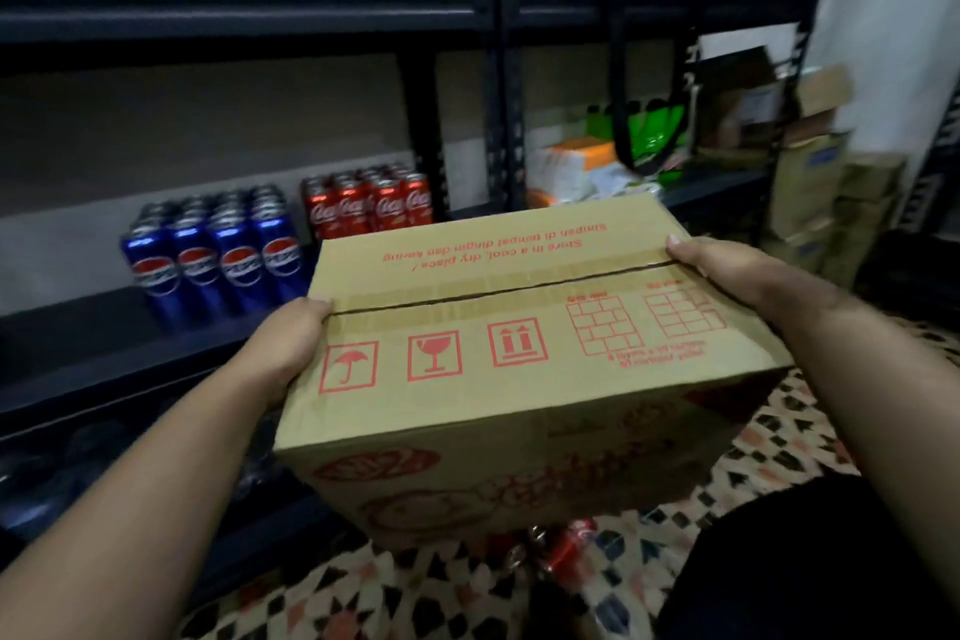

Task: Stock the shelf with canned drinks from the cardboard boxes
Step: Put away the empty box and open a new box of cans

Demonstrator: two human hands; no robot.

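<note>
Holding a taped cardboard box (524, 359) before the shelf (156, 327).
Left hand (283, 343) and right hand (727, 270) grip the box's opposite ends; Pepsi cans (218, 255) stand behind it.

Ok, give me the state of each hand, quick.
Left hand: grips the left end of the cardboard box, thumb on top.
Right hand: grips the box's right end, thumb on top.

box: sealed tan cardboard box (519, 364), red handling symbols on top, taped seam, tilted, held up in front of shelf
shelf: dark metal shelf (156, 327)
cans: blue Pepsi cans (218, 255) grouped upright; red Coca-Cola cans (371, 203) just beside, behind box
</note>
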